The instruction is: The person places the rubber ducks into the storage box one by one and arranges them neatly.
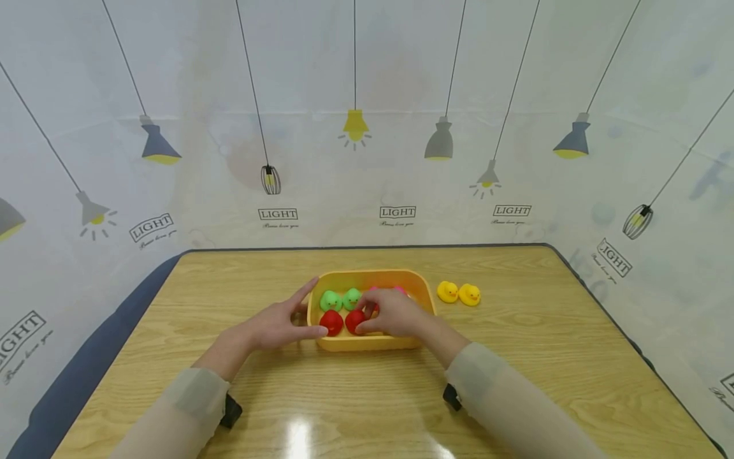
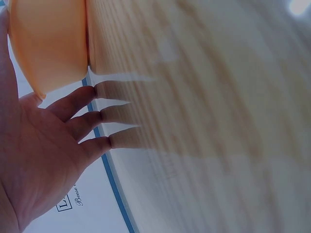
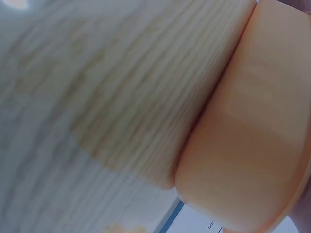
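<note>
A yellow-orange plastic bin (image 1: 373, 344) holds several rubber ducks. Spread around its left end is my left hand (image 1: 275, 324), index finger straight at the back corner and thumb over the front rim beside a red duck (image 1: 331, 323). In the left wrist view, the other fingertips of this hand reach down to the tabletop beside the bin wall (image 2: 48, 43). My right hand (image 1: 395, 312) reaches into the bin from the right and pinches a second red duck (image 1: 354, 320) between thumb and fingers. Two green ducks (image 1: 341, 300) sit behind the red ones. Pink ducks (image 1: 399, 291) are partly hidden behind the right hand.
Two yellow ducks (image 1: 459, 293) stand on the wooden table (image 1: 344, 395) to the right of the bin. A dark edging (image 1: 367, 247) runs along the table's back, with a lamp-printed cloth (image 1: 321, 159) behind it. The bin's outer wall (image 3: 243, 126) fills the right wrist view's right side.
</note>
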A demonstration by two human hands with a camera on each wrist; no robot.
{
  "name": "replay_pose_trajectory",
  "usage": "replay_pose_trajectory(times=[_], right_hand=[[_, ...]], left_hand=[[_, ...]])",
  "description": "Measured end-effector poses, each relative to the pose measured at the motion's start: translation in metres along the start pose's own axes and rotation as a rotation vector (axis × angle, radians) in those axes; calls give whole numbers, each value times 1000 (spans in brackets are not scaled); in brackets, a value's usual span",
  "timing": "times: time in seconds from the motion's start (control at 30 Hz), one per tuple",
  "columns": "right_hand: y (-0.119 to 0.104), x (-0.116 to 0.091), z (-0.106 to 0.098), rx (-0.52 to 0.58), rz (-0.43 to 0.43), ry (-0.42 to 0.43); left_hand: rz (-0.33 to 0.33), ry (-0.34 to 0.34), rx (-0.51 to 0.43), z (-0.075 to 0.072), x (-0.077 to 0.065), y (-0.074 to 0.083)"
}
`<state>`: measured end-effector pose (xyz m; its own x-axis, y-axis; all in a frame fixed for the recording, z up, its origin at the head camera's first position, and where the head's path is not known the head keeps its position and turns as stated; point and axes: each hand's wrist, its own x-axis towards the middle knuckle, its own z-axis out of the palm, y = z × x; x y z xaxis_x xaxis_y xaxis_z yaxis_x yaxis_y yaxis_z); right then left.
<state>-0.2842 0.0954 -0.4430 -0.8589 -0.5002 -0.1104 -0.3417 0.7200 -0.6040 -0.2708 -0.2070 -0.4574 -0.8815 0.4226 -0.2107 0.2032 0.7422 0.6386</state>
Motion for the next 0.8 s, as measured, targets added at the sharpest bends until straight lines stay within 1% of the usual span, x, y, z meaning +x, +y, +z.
replay_pose_trajectory(times=[0.1,0.4,0.6,0.8], right_hand=[[1,-1,0,19,2,-6],[4,-4,-3,77,-31,-13],[4,-2,-2,75,-34,-20],[4,-2,-2,77,-29,-15]], left_hand=[[1,-2,5,0,0,0],[3,0,16,-1,-1,0],[-4,-3,8,-1,-1,0],[4,-2,6,-1,-1,2]])
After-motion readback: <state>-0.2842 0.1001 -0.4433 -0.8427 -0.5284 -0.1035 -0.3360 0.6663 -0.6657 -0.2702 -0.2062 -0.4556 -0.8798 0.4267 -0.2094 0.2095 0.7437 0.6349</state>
